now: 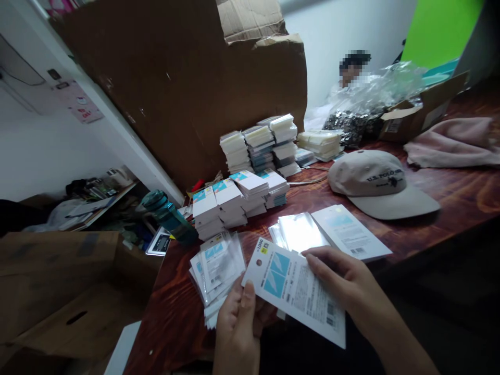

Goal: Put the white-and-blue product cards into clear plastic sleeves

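A white printed packaging card (297, 291) with blue pictures, a yellow label and a hang hole is held tilted above the table's near edge. My left hand (242, 317) pinches its left end, thumb on top. Along the card's upper right edge rests my right hand (344, 276), fingers closed on it. Beside my left hand lies a loose pile of cards in clear sleeves (219, 265). Beyond my right hand are shiny clear plastic sleeves (299, 232) and a stack of similar cards (349, 232).
Stacks of cards (242, 195) stand behind, with taller bundles (260, 146) against a big cardboard sheet (187, 88). A teal bottle (167, 216) leans at the left edge. A beige cap (378, 182), pink cloth (453, 143) and open carton (422, 114) lie right. A person (347, 78) is behind.
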Demonstrator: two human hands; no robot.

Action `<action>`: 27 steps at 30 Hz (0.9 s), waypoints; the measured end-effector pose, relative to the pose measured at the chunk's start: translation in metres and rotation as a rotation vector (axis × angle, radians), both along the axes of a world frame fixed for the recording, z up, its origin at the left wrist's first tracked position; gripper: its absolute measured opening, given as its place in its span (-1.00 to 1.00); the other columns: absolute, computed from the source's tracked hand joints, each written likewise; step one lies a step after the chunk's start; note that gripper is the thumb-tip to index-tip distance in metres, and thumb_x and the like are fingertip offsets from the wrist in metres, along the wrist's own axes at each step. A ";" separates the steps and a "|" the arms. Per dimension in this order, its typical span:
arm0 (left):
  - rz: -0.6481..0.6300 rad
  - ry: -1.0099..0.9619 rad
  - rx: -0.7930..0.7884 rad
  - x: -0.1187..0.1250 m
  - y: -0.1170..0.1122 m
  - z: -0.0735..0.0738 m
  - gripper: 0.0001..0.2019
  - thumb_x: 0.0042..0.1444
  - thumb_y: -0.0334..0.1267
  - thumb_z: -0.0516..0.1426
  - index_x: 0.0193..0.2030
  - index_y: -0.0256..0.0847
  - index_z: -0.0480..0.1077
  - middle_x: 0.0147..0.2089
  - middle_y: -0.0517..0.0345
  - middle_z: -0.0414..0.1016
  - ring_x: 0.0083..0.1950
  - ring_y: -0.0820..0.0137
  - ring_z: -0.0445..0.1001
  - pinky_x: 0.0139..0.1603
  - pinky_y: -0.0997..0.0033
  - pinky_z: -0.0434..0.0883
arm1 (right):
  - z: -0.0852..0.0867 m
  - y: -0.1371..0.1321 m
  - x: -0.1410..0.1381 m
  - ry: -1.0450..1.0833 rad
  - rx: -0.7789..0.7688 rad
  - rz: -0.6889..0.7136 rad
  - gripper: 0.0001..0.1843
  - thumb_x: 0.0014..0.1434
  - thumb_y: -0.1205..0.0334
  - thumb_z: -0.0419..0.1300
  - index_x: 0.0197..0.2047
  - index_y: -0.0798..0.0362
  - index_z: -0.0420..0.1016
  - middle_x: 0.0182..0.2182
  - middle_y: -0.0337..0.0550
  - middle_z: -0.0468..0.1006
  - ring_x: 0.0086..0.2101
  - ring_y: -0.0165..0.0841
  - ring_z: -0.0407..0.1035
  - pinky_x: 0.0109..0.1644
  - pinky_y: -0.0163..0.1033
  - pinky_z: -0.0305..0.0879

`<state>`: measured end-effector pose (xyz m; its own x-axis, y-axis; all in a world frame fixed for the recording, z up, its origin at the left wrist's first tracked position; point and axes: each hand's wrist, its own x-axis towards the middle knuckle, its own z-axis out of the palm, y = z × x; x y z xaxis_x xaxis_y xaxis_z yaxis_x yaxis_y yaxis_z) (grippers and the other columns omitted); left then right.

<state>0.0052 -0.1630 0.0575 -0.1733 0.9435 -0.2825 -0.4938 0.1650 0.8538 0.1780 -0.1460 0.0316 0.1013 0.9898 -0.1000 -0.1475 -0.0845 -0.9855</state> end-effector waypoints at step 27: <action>-0.046 0.401 0.166 0.014 -0.002 -0.002 -0.57 -0.02 0.06 0.26 -0.17 -0.29 0.50 -0.33 -0.02 0.61 -0.36 0.31 0.56 -0.42 0.53 0.47 | 0.009 -0.012 -0.040 0.473 -0.118 -0.018 -0.66 -0.13 0.01 0.45 -0.53 0.11 0.52 -0.62 -0.22 0.55 -0.59 -0.39 0.45 -0.49 -0.36 0.41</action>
<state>0.0194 -0.1645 0.0553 -0.1948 0.9798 -0.0448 -0.1128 0.0230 0.9934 0.1379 -0.1581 0.0402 0.0340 0.9674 -0.2508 -0.5796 -0.1853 -0.7935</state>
